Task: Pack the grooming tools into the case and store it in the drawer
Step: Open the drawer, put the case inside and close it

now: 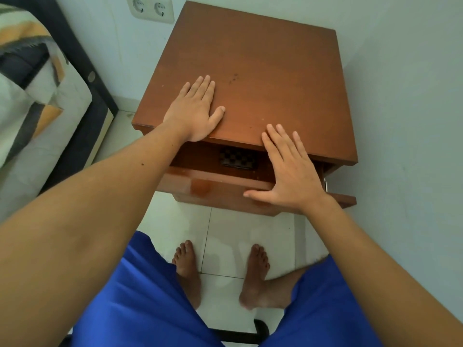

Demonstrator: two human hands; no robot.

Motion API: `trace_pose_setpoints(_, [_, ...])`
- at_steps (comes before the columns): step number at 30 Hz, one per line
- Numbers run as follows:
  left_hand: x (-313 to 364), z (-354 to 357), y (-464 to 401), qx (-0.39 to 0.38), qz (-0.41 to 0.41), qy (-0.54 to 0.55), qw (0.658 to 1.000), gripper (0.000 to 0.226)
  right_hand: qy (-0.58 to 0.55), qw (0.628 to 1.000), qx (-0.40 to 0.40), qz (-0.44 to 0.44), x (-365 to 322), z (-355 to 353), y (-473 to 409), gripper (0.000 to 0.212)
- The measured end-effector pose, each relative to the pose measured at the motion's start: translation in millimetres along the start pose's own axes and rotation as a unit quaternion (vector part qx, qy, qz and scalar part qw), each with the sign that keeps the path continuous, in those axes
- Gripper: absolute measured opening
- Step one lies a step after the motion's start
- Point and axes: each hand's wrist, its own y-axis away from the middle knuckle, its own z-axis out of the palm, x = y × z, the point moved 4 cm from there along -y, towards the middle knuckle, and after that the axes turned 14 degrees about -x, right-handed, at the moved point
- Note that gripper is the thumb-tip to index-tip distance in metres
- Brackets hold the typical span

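A brown wooden nightstand (263, 78) stands in front of me. Its drawer (215, 189) is pulled out a little, leaving a narrow gap. Inside the gap lies a dark checkered case (236, 159), partly hidden under the tabletop. My left hand (194, 110) rests flat on the top near its front left corner, holding nothing. My right hand (288, 171) is spread flat over the gap, palm against the drawer's front edge and fingertips on the tabletop edge, holding nothing.
A bed with a patterned cover (32, 96) stands at the left. A double wall socket (150, 8) is behind the nightstand. A white wall (413, 121) runs close on the right. My bare feet stand on white floor tiles (225, 236).
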Motion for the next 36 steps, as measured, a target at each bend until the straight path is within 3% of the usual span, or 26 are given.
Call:
trace_pose_setpoints(7, [-0.4, 1.3, 0.0, -0.001, -0.001, 0.000, 1.000, 0.078, -0.001, 0.997, 0.072, 0.009, 14.0, 3.7, -18.7, 0.099])
trace_pose_setpoints(14, [-0.6, 1.6, -0.9, -0.001, -0.003, -0.002, 1.000, 0.077, 0.011, 0.977, 0.204, 0.055, 6.8, 13.6, -33.2, 0.056])
trace_pose_setpoints(24, [-1.3, 3.4, -1.9, 0.000, 0.000, -0.001, 1.000, 0.077, 0.013, 0.981, 0.189, 0.044, 10.9, 6.6, -36.3, 0.059])
trace_pose_setpoints(28, [-0.3, 4.6, -1.8, 0.001, 0.000, 0.001, 1.000, 0.077, -0.096, 0.980, 0.168, 0.045, 20.4, -17.3, -49.8, 0.051])
trace_pose_setpoints(31, [-0.2, 5.0, -3.1, 0.002, -0.002, 0.003, 1.000, 0.078, -0.159, 0.971, 0.143, 0.105, 33.8, -27.6, -76.1, 0.040])
trace_pose_setpoints(36, [-1.7, 6.5, -6.0, 0.006, 0.002, 0.003, 1.000, 0.078, -0.154, 0.970, 0.015, 0.185, 46.4, -28.3, -115.2, 0.079])
